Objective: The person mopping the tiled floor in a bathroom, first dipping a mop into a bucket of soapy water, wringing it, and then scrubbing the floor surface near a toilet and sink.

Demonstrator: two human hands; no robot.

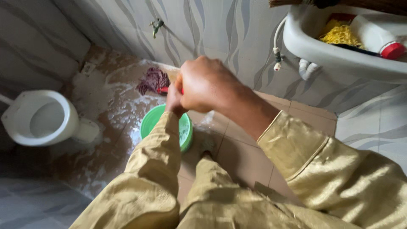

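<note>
**Both hands clamped on a red mop handle over a soapy bathroom floor**

Right hand (pixel 205 85) closed in a fist round the slim red mop handle (pixel 163 90), fingers wrapped fully about it. Left hand (pixel 174 101) just below and partly hidden behind the right, fingers apparently closed on the same handle, gold satin sleeve (pixel 157 157) running up to it. Dark maroon stringy mop head (pixel 152 79) resting on the wet brown tiled floor (pixel 237 157), amid white suds near the grey wavy-patterned wall. Round green plastic bowl (pixel 149 121) on the floor directly beneath the hands. White ceramic toilet bowl (pixel 40 118) well apart at the far side; white wall-hung basin (pixel 330 51) opposite, holding a yellow scrubbing sponge (pixel 339 34) and a white bottle with a red cap (pixel 377 36).

Judged mid-scrub, foam spread over part of the floor only. Calls next for a firm two-handed stroke, steering clear of the bowl.
</note>
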